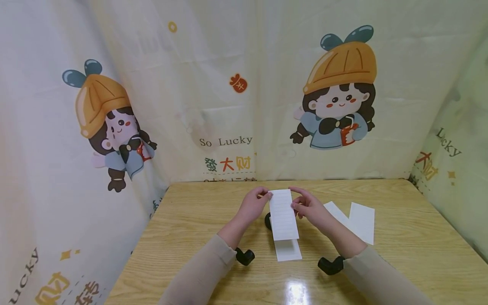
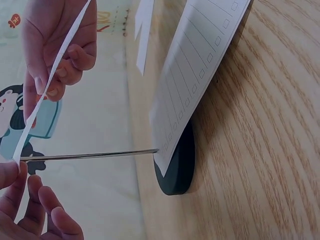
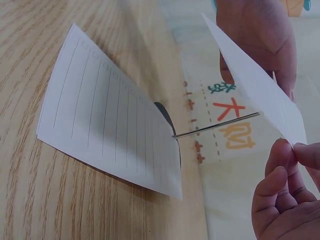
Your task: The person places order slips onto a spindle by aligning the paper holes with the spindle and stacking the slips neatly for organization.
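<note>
Two hands (image 1: 254,206) (image 1: 311,209) pinch a sheet (image 1: 283,214) at the top of a spike (image 2: 90,156). Lined paper (image 3: 110,120) sits at its foot, loose slips (image 1: 362,222) to its right.

Two grips (image 1: 254,206) (image 1: 311,209), one spike (image 3: 217,125), one held slip (image 1: 284,216), two loose slips (image 1: 337,212) (image 1: 363,220), at least one pierced slip (image 3: 107,110) show.

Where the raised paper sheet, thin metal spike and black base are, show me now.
Raised paper sheet (image 1: 284,214): head view, middle of its lined face.
Thin metal spike (image 2: 90,155): left wrist view, midway along its shaft.
Black base (image 2: 183,167): left wrist view, its exposed part.
</note>
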